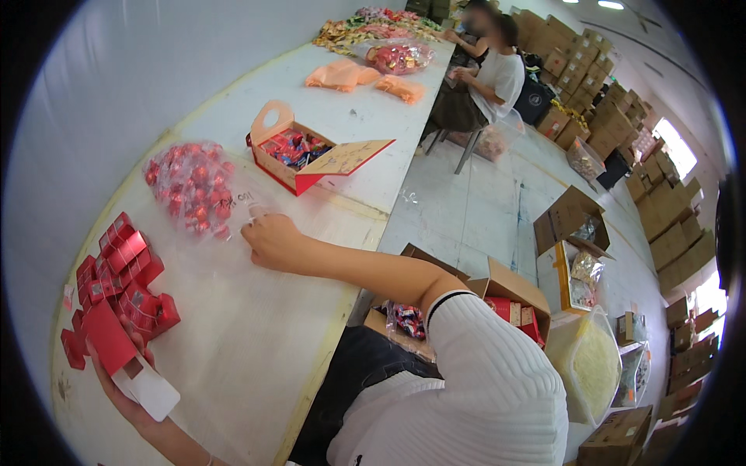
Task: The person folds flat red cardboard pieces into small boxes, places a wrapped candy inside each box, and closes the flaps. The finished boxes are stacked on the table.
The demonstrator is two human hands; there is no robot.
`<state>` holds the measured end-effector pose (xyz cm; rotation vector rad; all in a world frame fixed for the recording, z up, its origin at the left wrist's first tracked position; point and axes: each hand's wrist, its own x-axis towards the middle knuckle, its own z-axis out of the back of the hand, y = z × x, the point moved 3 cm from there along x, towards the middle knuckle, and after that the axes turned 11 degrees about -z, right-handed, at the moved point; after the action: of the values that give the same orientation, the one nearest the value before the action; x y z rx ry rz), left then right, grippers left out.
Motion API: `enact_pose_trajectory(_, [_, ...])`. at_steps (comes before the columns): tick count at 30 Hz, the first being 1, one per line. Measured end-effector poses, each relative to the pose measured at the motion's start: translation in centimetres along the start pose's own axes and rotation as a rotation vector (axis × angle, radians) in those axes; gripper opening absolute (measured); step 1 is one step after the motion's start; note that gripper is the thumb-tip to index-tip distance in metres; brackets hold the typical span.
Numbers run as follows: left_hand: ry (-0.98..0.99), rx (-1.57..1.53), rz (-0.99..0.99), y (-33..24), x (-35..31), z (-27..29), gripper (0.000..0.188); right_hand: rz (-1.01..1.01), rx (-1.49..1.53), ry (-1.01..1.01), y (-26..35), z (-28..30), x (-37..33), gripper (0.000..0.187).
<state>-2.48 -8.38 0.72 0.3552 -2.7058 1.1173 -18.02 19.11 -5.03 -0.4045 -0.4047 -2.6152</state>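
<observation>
White sleeve (497, 365); left hand (111, 386) holds red box (111, 335) (open).

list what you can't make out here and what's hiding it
Palm of the left hand: head view, behind the red cardboard box with white flap.
Anything inside the curled right hand: head view, its own back hides it.
Number of shiny red balls: head view, overlapping inside crumpled clear plastic bag.
Whatever the seated person in white shirt holds: head view, too small.
</observation>
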Motion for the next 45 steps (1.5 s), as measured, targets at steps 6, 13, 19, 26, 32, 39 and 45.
enact_pose_trajectory(6, [-0.067,-0.225,-0.082,3.7,-0.3,0.9,0.032,-0.077,0.97,0.72,2.4,8.0,-4.6,0.028])
enact_pose_trajectory(13, [-0.503,-0.336,-0.114,4.8,-0.4,-1.1,0.039,0.138,1.95,0.675,9.7,8.2,-2.4,0.036])
enact_pose_trajectory(19, [-0.468,-0.082,-0.122,4.4,-0.5,-1.7,0.046,0.171,1.373,0.438,13.2,9.0,-1.4,0.028])
enact_pose_trajectory(26, [-0.423,-0.067,-0.183,5.0,0.0,-1.2,0.046,0.177,1.171,0.58,14.9,8.6,0.1,0.025])
enact_pose_trajectory(32, [-0.429,-0.281,-0.098,5.9,0.0,-2.0,0.044,0.189,1.296,0.638,15.5,8.9,1.5,0.026])
enact_pose_trajectory(39, [-0.454,-0.224,-0.134,5.3,-0.4,-2.2,0.039,0.381,0.75,0.448,15.8,10.6,1.0,0.023])
enact_pose_trajectory(45, [-0.468,-0.221,-0.137,4.8,-0.6,-3.0,0.041,0.673,0.428,0.042,17.5,9.7,1.1,0.037])
